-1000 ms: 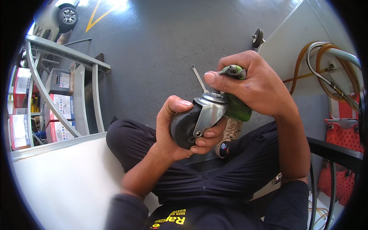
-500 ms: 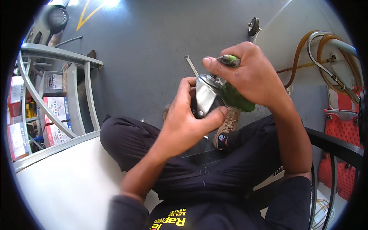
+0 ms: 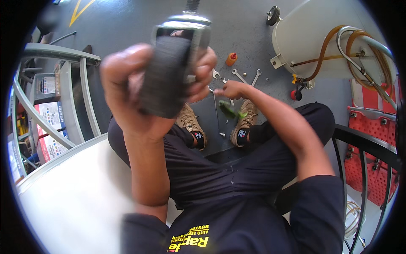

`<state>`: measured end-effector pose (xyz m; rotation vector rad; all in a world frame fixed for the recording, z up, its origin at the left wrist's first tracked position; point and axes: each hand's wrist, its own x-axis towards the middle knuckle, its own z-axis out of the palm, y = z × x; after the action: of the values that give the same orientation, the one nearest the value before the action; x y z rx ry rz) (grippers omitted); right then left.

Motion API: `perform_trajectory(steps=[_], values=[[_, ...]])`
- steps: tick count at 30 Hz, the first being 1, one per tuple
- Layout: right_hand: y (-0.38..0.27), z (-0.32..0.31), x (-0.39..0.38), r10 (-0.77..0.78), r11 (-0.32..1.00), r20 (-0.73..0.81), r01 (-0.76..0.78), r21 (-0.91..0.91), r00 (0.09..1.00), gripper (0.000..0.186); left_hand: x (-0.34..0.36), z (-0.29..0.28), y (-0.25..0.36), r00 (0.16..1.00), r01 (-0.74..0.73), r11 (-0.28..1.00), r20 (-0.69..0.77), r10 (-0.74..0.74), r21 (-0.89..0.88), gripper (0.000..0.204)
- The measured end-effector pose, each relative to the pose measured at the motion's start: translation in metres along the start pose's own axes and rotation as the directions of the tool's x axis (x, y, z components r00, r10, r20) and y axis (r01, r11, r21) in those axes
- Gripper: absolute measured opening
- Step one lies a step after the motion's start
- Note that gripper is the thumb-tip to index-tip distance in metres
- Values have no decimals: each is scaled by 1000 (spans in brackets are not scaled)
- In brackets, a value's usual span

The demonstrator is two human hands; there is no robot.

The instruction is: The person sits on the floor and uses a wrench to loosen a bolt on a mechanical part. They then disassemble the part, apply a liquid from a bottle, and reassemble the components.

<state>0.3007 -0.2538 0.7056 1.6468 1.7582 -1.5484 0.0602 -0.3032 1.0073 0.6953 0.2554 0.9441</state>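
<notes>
The left hand (image 3: pixel 127 95) is closed around the black wheel of a metal-forked caster (image 3: pixel 167 80), raised close to the camera and blurred. Thumb and fingers wrap opposite sides of the wheel, while the threaded stem (image 3: pixel 193 6) points up beyond them; this hold probably keeps the stem and fork top clear.

The right hand (image 3: pixel 234 89) is lower and well apart, fingers partly curled near the tools; I cannot tell whether it grips anything. Just beyond it, 2 open-ended wrenches (image 3: pixel 239 76) lie on the floor (image 3: pixel 169 127), with an orange bottle (image 3: pixel 231 59) farther out, presumably set there for easy reach. Just below this hand is a green cloth (image 3: pixel 227 111), resting or loose in the air, unclear which. Left of the cloth, a thin metal bar (image 3: pixel 217 114) lies between 2 brown shoes (image 3: pixel 190 122).
</notes>
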Motion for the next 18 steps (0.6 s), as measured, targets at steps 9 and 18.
perform_trajectory(steps=[9,18], values=[[43,-10,194,374,-484,184,22,875,909,95,15,-51,3,996,32,965,-66,-51,-261,85],[45,-82,227,220,-638,145,30,769,965,60,40,-36,11,948,181,983,-262,-178,-16,77]])
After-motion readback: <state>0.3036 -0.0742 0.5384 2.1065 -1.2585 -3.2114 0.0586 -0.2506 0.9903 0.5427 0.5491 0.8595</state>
